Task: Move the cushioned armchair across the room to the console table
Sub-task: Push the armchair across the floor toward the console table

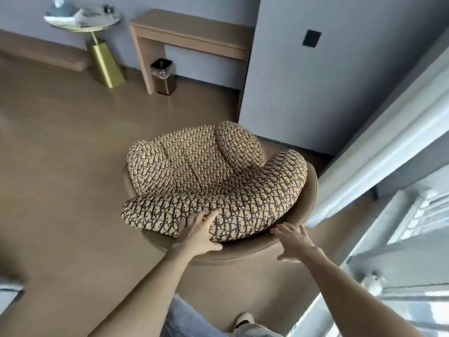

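The round armchair (245, 251) has a tan shell and beige cushions with a dark printed pattern; it stands on the floor in the middle of the view, its back toward me. My left hand (200, 233) grips the top of the back cushion, thumb pressed into the fabric. My right hand (292, 242) lies with spread fingers on the tan rim of the back, just right of the cushion. The light wooden console table (192, 32) stands against the far wall, some way beyond the chair.
A small metal waste bin (163, 76) stands under the console table's left end. A round side table (104, 57) with a gold base sits left of it. A grey wall corner (245, 93) juts out behind the chair. Window frames (388, 166) run along the right. Tan floor lies between.
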Tool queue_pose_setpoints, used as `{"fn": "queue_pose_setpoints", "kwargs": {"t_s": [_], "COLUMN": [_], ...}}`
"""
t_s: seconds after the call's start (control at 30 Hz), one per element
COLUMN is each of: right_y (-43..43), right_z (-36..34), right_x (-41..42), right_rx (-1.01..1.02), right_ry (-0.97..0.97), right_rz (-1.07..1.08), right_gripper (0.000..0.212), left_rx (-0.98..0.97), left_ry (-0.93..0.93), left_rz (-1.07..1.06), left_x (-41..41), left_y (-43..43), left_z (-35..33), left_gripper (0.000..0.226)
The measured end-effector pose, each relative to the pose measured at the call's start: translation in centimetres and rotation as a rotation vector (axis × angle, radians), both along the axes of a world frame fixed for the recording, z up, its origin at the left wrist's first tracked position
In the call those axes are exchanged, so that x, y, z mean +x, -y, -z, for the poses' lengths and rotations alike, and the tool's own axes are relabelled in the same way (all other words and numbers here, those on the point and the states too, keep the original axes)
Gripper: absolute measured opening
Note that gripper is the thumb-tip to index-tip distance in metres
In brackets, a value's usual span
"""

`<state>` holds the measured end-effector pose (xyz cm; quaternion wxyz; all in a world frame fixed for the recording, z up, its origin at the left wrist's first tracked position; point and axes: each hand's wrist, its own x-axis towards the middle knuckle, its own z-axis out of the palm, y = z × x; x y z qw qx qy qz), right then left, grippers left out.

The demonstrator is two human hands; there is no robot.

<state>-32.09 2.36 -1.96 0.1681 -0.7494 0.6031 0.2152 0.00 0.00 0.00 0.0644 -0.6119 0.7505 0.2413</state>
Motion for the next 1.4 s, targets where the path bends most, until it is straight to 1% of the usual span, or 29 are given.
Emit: {"fn": "queue_pose_setpoints", "kwargs": {"t_s": [0.03,0.13,0.2,0.23,0.27,0.3,0.4,0.47,0.57,0.7,0.8,0.93,1.07,1.13,1.27,1.33,1.4], "right_y": [-0.1,0.4,0.7,0.9,1.1,1.3,1.6,1.4,1.5,1.8,2.3,3.4,4.7,5.6,7.6,8.9,10.4], "right_z": [0.3,2.2,3.5,3.9,4.5,4.7,5.4,5.9,6.1,6.8,6.9,6.4,6.5,6.7,6.8,6.6,6.6], "right_x": [-0.1,-1.3,-1.7,-2.0,-2.4,-2.5,-3.0,-3.3,-3.3,-3.3,-3.8,-5.0,-5.8,-6.1,-6.0,-5.5,-4.6], "right_rx": [-0.017,-0.172,-0.208,-0.244,-0.324,-0.335,-0.358,-0.352,-0.365,-0.412,-0.404,-0.351,-0.305,-0.294,-0.294,-0.287,-0.287], "right_ry": [0.004,0.013,0.037,0.075,0.117,0.143,0.195,0.202,0.216,0.246,0.208,0.183,0.217,0.249,0.260,0.255,0.251], "right_rz": [-0.013,-0.077,-0.139,-0.158,-0.195,-0.200,-0.195,-0.187,-0.163,-0.166,-0.165,-0.166,-0.168,-0.168,-0.154,-0.146,-0.147], "right_gripper": [0.094,0.081,0.077,0.076,0.074,0.072,0.066,0.066,0.067,0.064,0.063,0.066,0.068,0.071,0.073,0.073,0.072], "left_rx": [0.024,-0.089,0.007,0.074,0.136,0.188,0.214,0.184,0.131,0.074,-0.006,0.000,0.023,-0.049,-0.186,-0.185,-0.228], "left_ry": [0.010,0.033,0.005,-0.026,-0.040,-0.037,0.057,0.110,0.140,0.193,0.234,0.160,0.120,0.117,0.071,0.074,0.100], "left_rz": [0.015,0.027,0.034,0.033,0.027,0.015,0.039,0.011,-0.072,-0.195,-0.263,-0.286,-0.298,-0.291,-0.298,-0.314,-0.323], "left_x": [-0.2,-1.2,-1.8,-2.0,-2.4,-2.9,-4.4,-5.2,-6.4,-8.0,-9.1,-10.3,-10.9,-11.0,-10.7,-10.1,-9.3], "left_y": [-0.7,-1.8,-2.4,-2.5,-2.7,-3.0,-4.0,-4.9,-5.4,-6.0,-6.7,-6.6,-5.8,-5.3,-3.6,-2.3,-0.7], "left_z": [-0.3,0.2,0.9,1.2,1.9,2.4,4.2,4.9,4.9,5.3,5.3,5.1,4.8,5.0,7.5,8.3,8.4], "left_gripper": [0.108,0.083,0.076,0.077,0.080,0.084,0.098,0.099,0.093,0.097,0.099,0.096,0.100,0.098,0.081,0.081,0.081]}}
